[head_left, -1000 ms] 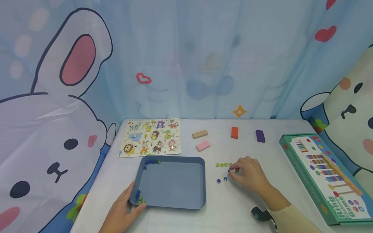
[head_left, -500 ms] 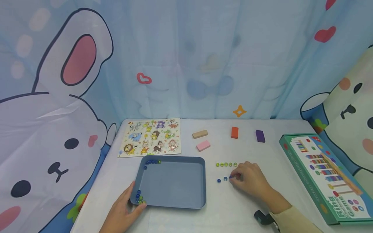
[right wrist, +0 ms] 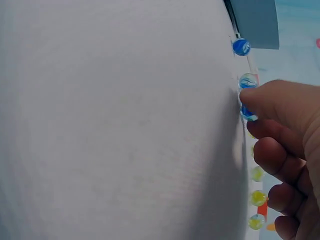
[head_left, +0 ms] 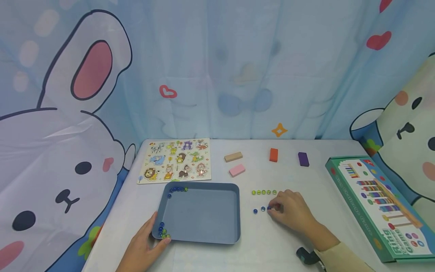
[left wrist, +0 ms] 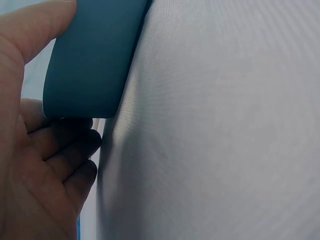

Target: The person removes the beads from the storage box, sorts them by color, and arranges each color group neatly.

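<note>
Evidently, the right hand (head_left: 292, 211) pinches a blue glass marble (right wrist: 248, 112) between thumb and fingers, just right of two other blue marbles (head_left: 255, 211) on the white surface (head_left: 272, 241), while the left hand (head_left: 141, 242) grips the blue-grey rectangular tray (head_left: 204, 211) by its near left corner. Probably light, hard and slippery, the marble wants holding round its middle; whether it touches the surface is unclear.
</note>
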Demonstrator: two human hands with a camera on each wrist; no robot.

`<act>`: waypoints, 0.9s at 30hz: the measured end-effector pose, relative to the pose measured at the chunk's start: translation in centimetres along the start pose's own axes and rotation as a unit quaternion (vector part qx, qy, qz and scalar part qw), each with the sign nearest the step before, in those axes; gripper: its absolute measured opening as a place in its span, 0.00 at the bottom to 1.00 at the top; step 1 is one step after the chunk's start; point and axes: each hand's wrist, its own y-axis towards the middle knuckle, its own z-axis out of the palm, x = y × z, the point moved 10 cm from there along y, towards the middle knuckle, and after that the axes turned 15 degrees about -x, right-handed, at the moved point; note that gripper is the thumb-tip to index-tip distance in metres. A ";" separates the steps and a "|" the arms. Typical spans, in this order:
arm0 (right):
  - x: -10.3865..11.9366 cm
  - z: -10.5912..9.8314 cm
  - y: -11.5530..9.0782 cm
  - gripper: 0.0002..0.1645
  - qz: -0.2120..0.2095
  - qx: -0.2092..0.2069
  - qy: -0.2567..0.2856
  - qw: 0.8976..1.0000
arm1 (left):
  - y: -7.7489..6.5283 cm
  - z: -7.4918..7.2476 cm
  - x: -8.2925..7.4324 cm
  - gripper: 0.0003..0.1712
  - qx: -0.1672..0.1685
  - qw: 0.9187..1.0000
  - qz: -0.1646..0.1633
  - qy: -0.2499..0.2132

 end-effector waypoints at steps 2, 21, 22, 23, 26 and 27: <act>-0.1 -0.4 0.2 0.10 0.006 -0.002 0.004 1.000 | 0.0 0.0 0.0 0.61 -0.001 1.000 0.000 -0.001; 2.5 -2.5 4.2 0.11 -0.026 -0.076 0.057 0.995 | 0.1 0.1 0.4 0.62 0.014 1.000 -0.014 -0.010; 3.1 -2.4 4.7 0.11 -0.036 -0.078 0.059 0.995 | 0.1 0.1 0.4 0.63 0.016 1.000 -0.015 -0.011; 3.8 -2.4 5.2 0.11 -0.045 -0.080 0.063 0.994 | 0.1 0.2 0.4 0.63 0.017 1.000 -0.016 -0.012; 6.1 -2.4 6.7 0.12 -0.074 -0.083 0.080 0.991 | 0.1 0.2 0.4 0.63 0.018 1.000 -0.017 -0.013; 6.9 -2.3 7.1 0.12 -0.084 -0.084 0.085 0.989 | 0.1 0.3 0.4 0.63 0.018 1.000 -0.017 -0.013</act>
